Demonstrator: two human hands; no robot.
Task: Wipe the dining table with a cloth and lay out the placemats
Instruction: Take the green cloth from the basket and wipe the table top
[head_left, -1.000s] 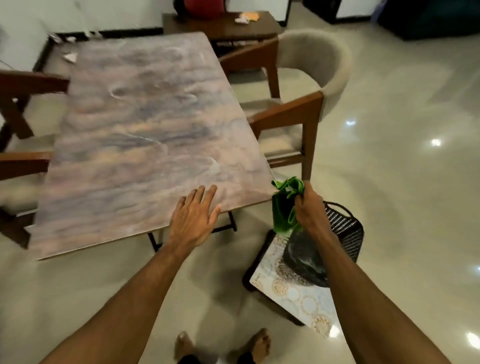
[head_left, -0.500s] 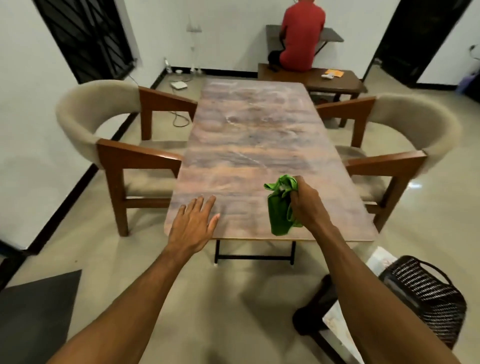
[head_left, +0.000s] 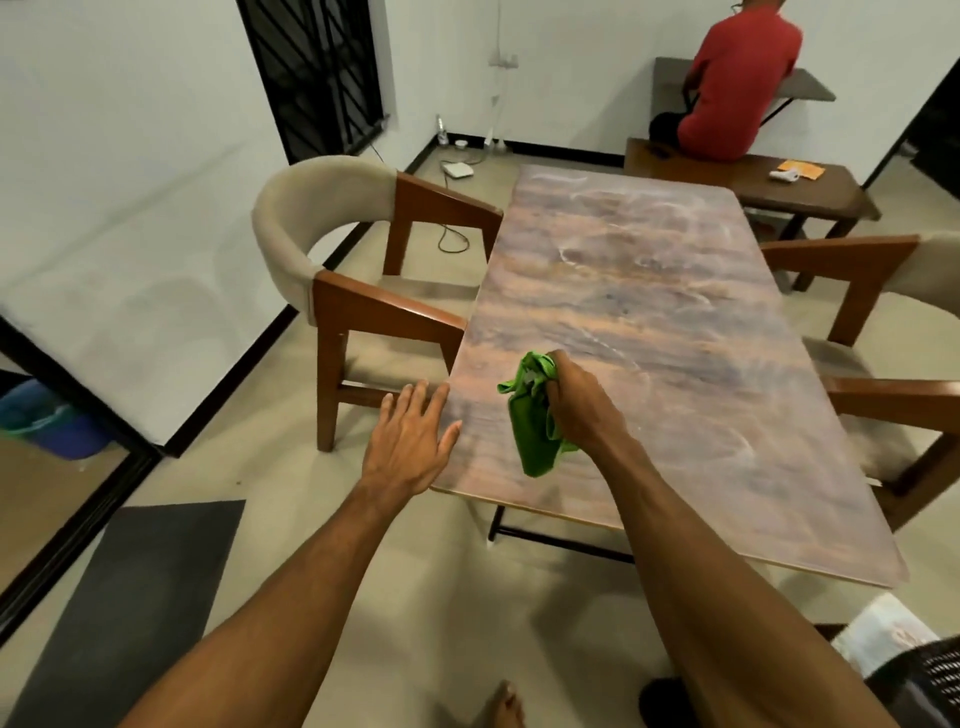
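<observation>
Green cloth (head_left: 530, 421) and right hand (head_left: 576, 410) have travelled from beside the table (head_left: 675, 322), where they were above the black basket (head_left: 930, 675) a second ago, to a spot over its near left part. The right fingers (head_left: 553, 387) are clenched round the bunched upper end of the cloth, and the rest hangs down toward the tabletop. Whether its lower end touches the surface yet, I cannot tell.

The left hand (head_left: 410, 447), earlier laid flat on the near edge, now sits at the table's near left corner with its fingers (head_left: 415, 402) straight and spread, grasping nothing. It appears to rest against the edge there.

The view itself has swung left, so the cushioned chair (head_left: 363, 291) and a person in red (head_left: 737, 88) on the far bench now show.

For the task, this reads as the cloth fetched and brought to the starting corner, with wiping about to begin. Pale streaks still mark the tabletop. No placemat lies on it. A patterned sheet (head_left: 878, 634) under the basket may be one.
</observation>
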